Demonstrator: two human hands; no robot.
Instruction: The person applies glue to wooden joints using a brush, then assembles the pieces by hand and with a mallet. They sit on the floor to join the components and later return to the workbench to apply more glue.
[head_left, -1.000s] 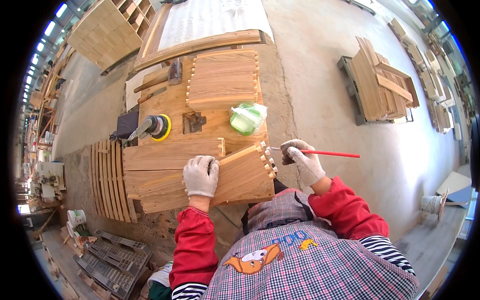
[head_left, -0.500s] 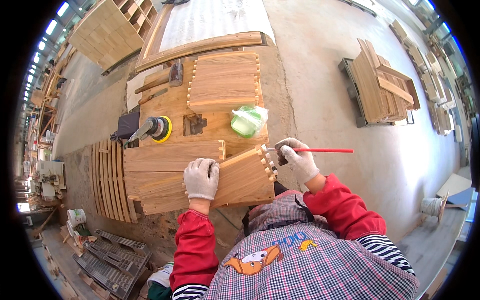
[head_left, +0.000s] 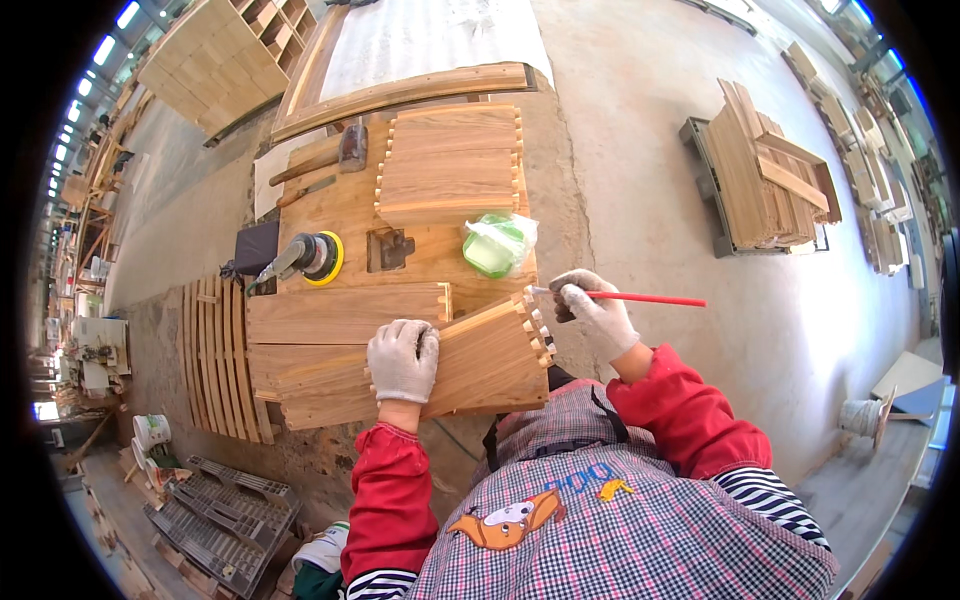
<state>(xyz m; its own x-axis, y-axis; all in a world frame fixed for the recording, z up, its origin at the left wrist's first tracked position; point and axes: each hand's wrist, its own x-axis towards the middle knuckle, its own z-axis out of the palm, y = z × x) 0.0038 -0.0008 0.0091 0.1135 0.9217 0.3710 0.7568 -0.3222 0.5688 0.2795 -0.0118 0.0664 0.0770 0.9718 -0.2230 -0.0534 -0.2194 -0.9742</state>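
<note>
My left hand (head_left: 403, 362), in a whitish work glove, is closed on the left end of a wooden board (head_left: 487, 350) with notched, finger-jointed ends. That board lies tilted over other wooden boards (head_left: 335, 318) on the near part of the bench. In a soiled glove, my right hand (head_left: 598, 318) grips a thin brush with a red handle (head_left: 662, 299). The brush's tip is at the board's far right corner, beside its joint teeth; whether it touches is too small to tell. Beyond it a green tub (head_left: 488, 250) sits in clear plastic.
A stack of jointed boards (head_left: 450, 165) lies farther back on the bench. To the left are a sander with a yellow pad (head_left: 322, 258), a mallet (head_left: 352, 148) and a wooden-handled tool (head_left: 306, 191). A loaded pallet (head_left: 765, 180) stands right; slats (head_left: 215, 360) lie left.
Very little differs. The brush tip and my right hand have shifted slightly along the board's jointed end; my left hand keeps its place on the board.
</note>
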